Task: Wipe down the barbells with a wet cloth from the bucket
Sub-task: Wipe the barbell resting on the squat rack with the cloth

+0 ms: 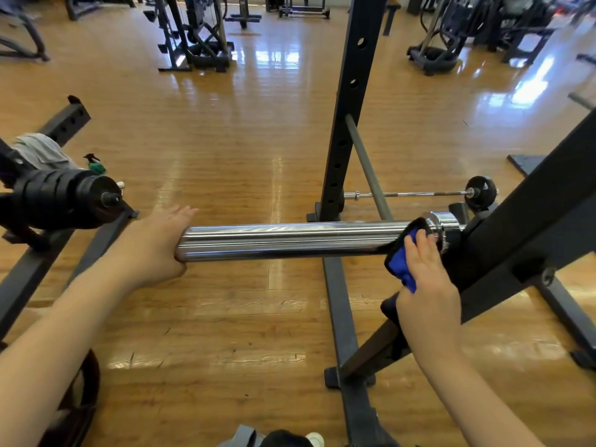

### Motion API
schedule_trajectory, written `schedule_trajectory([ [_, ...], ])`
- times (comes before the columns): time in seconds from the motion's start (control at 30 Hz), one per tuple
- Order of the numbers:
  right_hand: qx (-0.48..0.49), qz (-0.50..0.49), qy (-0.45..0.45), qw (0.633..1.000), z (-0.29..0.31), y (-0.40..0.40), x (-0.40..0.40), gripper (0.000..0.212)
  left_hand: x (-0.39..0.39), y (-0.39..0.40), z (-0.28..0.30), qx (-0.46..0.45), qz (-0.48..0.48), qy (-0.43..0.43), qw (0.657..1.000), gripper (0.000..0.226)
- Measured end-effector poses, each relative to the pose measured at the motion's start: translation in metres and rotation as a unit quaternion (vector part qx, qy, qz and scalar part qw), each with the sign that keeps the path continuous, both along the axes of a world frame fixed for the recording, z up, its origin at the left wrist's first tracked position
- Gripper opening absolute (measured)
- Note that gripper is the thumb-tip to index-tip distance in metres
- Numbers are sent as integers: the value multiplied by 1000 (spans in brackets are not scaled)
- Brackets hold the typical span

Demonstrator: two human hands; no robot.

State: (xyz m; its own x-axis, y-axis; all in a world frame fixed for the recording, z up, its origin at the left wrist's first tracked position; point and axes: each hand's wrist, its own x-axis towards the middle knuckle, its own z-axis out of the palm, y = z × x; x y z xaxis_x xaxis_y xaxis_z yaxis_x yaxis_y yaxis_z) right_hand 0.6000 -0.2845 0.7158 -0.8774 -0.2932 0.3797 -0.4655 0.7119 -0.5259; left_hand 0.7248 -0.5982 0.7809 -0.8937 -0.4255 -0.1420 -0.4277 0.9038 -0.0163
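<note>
floor: glossy wood (225,130) | green spray bottle (95,164) on it, left | gym machines (196,33) behind

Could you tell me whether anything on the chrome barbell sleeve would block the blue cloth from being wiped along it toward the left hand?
Nothing visible does. The barbell sleeve is bare between the blue cloth, pressed at the collar end by the right hand, and the left hand covering its free end.
</note>
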Motion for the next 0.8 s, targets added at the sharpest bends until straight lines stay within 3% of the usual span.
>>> schedule_trajectory([
  [0.13,1,13,-15,1000,14,-20,-14,70,-4,-1,12,56,5,-47,997,93],
  [0.27,26,29,-2,999,15,-17,-19,71,7,-6,-4,23,-15,47,999,98],
  [0.37,11,22,20,1000,3,0,-11,76,22,-3,-24,-64,-21,116,991,103],
  [0.57,-13,-2,26,1000,-11,-13,6,79,20,-4,-48,-110,-53,261,958,61],
  [0.7,46,62,96,992,-7,-28,-3,74,14,-11,-43,-68,-33,187,979,68],
  [0.8,34,32,103,994,-4,-13,-19,74,9,-14,-27,-31,-33,126,991,73],
])
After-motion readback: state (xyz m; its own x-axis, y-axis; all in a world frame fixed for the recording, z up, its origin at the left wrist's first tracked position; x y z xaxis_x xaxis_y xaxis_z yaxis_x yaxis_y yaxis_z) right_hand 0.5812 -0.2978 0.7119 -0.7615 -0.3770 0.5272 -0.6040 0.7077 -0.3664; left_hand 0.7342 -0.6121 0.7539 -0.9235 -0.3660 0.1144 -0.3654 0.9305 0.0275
